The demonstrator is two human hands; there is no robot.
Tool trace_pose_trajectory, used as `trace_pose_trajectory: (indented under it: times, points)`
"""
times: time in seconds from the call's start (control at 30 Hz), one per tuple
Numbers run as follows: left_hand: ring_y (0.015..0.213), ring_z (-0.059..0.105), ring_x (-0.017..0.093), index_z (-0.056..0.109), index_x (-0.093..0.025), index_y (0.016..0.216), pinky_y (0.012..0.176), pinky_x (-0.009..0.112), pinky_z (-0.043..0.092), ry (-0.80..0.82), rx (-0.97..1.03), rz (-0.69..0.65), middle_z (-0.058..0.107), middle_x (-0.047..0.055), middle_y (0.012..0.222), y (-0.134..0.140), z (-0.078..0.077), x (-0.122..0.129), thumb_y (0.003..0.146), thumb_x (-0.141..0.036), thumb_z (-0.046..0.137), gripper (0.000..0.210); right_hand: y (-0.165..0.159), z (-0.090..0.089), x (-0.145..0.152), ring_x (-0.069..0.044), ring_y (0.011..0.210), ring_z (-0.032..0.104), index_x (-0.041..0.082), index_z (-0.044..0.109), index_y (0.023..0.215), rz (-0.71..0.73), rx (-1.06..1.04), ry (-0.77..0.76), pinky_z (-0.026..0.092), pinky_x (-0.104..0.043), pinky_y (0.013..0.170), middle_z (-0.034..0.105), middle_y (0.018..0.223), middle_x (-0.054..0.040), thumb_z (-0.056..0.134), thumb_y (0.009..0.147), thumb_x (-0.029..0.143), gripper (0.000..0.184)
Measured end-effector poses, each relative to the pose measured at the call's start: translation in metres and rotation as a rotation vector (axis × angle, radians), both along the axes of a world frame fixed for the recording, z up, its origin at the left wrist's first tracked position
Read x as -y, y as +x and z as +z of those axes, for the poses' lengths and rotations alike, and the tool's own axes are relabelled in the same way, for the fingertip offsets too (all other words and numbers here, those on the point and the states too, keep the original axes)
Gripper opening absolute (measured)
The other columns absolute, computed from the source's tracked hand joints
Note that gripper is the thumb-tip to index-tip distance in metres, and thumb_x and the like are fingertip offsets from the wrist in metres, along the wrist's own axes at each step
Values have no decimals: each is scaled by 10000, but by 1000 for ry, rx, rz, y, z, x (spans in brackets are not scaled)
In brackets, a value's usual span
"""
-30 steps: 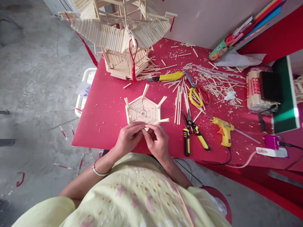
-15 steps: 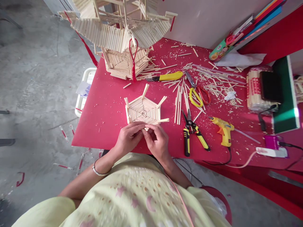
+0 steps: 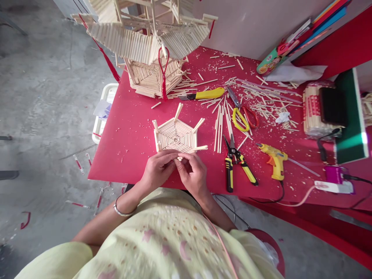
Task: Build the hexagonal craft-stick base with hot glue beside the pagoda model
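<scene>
At the near edge of the hexagonal base of wooden sticks [image 3: 176, 135], my left hand [image 3: 159, 166] and my right hand [image 3: 192, 172] meet with fingers closed. Between their fingertips the pale ends of a small bundle of wooden sticks [image 3: 180, 159] show, standing at the base's near corner. Whether the bundle touches the base is hidden by my fingers. Paired stick posts [image 3: 178, 112] rise from the other corners of the base, which lies flat on the red table [image 3: 122, 155].
A large stick pagoda [image 3: 124, 40] with red tassels stands behind. To the right lie a yellow utility knife [image 3: 209, 93], scissors [image 3: 240, 118], black-and-yellow shears [image 3: 229, 170], a corded yellow glue gun [image 3: 277, 162] and loose sticks [image 3: 219, 130]. A phone [image 3: 333, 106] rests on packed sticks.
</scene>
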State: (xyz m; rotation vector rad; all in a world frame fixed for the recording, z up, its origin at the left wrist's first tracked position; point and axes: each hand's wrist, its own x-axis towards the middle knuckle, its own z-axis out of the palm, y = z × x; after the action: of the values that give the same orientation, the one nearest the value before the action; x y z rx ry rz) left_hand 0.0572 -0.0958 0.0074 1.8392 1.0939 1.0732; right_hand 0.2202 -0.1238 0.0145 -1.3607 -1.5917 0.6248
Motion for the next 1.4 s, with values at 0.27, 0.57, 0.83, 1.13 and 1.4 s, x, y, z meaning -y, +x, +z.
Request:
trace_pose_trajectory:
  times: [0.27,0.57,0.83,1.13,1.4]
  points:
    - [1029,744,199,777,-189,1106,888,310,613,7,-1,4,775,110,1129,0,1,0,955,-128,612,231,0,0,1,-159,875,685,250,685,1169,-2,-2,2,593,-296,818,710,957,-24,678,986,254,183]
    - [1041,744,201,778,-192,1112,902,310,608,-1,9,-1,773,107,1140,0,-1,0,945,-111,619,245,0,-1,0,-160,879,688,245,684,1169,3,-3,7,593,-296,812,712,960,-28,685,980,243,189]
    - [1038,743,196,779,-185,1102,904,304,608,2,2,1,774,107,1137,0,0,0,945,-107,622,235,-1,0,1,-166,872,690,246,687,1162,1,4,3,599,-307,813,717,955,-33,666,993,266,171]
    - [1036,745,201,779,-190,1094,895,313,611,1,8,2,776,108,1132,0,1,0,952,-119,615,229,0,0,0,-169,873,693,254,684,1170,4,9,12,601,-309,812,718,964,-32,667,990,263,181]
    - [1035,746,198,779,-193,1108,896,306,613,5,13,2,774,107,1135,0,1,0,952,-118,620,234,0,0,0,-162,868,683,249,686,1165,4,-1,7,594,-301,813,712,953,-28,672,987,250,179]
